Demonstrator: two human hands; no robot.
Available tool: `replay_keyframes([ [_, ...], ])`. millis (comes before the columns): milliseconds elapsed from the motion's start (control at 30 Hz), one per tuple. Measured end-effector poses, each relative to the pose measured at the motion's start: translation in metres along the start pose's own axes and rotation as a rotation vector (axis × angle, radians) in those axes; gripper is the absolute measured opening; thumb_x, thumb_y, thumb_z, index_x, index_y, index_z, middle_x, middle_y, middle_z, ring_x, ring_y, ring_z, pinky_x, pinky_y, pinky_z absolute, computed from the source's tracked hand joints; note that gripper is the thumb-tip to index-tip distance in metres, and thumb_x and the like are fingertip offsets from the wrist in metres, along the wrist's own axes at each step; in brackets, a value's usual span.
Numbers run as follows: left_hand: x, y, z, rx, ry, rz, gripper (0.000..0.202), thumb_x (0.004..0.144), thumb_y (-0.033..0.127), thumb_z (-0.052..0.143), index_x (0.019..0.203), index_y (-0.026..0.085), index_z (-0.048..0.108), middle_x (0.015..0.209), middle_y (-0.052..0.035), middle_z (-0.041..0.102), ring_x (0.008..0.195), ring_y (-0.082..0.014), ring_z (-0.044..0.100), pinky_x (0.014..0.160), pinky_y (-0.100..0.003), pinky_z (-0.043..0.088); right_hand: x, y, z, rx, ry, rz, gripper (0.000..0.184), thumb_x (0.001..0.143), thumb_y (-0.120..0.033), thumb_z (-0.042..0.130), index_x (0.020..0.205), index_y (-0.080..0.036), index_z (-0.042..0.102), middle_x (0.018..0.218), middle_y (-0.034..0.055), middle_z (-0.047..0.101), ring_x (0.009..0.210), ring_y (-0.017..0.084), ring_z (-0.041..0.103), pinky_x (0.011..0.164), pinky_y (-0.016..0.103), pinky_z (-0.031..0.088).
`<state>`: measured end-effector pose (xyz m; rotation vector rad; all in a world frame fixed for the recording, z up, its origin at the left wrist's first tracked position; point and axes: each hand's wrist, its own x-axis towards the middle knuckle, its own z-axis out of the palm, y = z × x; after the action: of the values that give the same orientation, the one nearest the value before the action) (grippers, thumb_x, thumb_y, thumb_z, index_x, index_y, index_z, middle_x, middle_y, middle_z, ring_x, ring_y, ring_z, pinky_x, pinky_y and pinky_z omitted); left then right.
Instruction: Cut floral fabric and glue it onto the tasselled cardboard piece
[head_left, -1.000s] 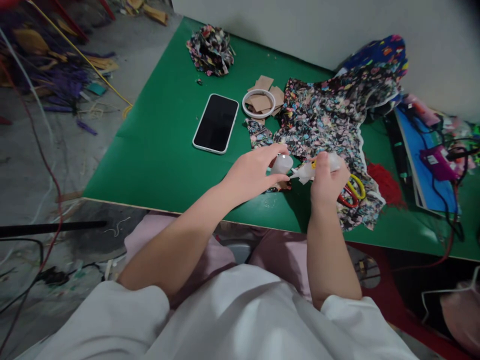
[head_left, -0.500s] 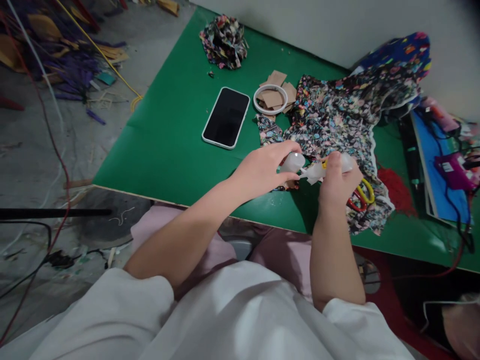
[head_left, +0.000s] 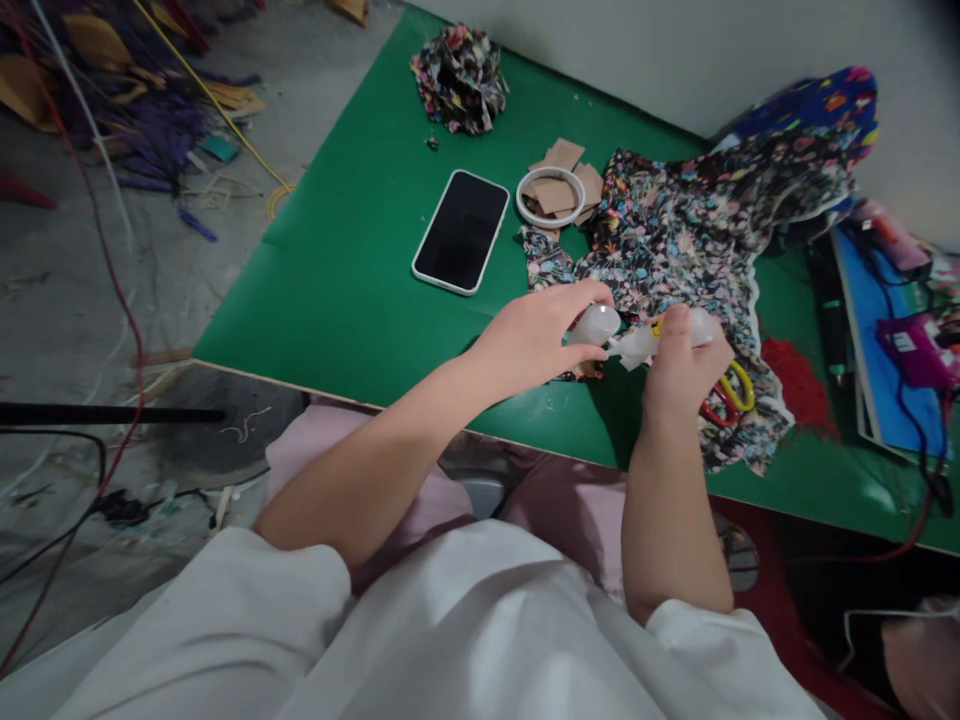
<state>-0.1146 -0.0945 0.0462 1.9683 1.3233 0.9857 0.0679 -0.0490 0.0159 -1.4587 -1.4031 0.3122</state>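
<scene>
Broadly, little had shifted over the past second. The green table (head_left: 360,260), the floral fabric (head_left: 675,240) and the phone (head_left: 461,232) left of the cloth lay as before. The left hand (head_left: 529,340) and right hand (head_left: 679,370) stayed close together above the table's near edge, with yellow-handled scissors (head_left: 731,395) on the cloth just beside the right. The right remained closed on a pale tube (head_left: 637,343). The left stayed pinched on a small frosted round piece (head_left: 598,323) touching the tube's tip, so the same step seemed unfinished.
</scene>
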Motion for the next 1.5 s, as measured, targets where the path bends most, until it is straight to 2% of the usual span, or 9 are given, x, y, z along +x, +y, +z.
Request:
replay_keyframes([
  [1100, 0.0009, 0.0012, -0.0009, 0.016, -0.001, 0.001, 0.039, 0.074, 0.027, 0.067, 0.108, 0.022, 0.049, 0.107, -0.0018, 0.061, 0.092, -0.0193, 0.059, 0.080, -0.032, 0.046, 0.0002, 0.0026, -0.0010, -0.010, -0.012, 0.001, 0.043, 0.073, -0.060, 0.052, 0.071, -0.018, 0.061, 0.063, 0.0030, 0.058, 0.059, 0.017, 0.055, 0.058, 0.035, 0.045],
  [1500, 0.0025, 0.0020, -0.0013, -0.002, -0.018, -0.020, 0.039, 0.073, 0.026, 0.067, 0.108, 0.023, 0.050, 0.105, -0.0013, 0.060, 0.093, -0.0204, 0.058, 0.079, -0.033, 0.046, -0.0027, 0.0015, -0.0056, 0.011, -0.027, 0.005, 0.043, 0.075, -0.058, 0.051, 0.067, -0.018, 0.063, 0.058, 0.0020, 0.055, 0.053, 0.015, 0.050, 0.056, 0.033, 0.043],
])
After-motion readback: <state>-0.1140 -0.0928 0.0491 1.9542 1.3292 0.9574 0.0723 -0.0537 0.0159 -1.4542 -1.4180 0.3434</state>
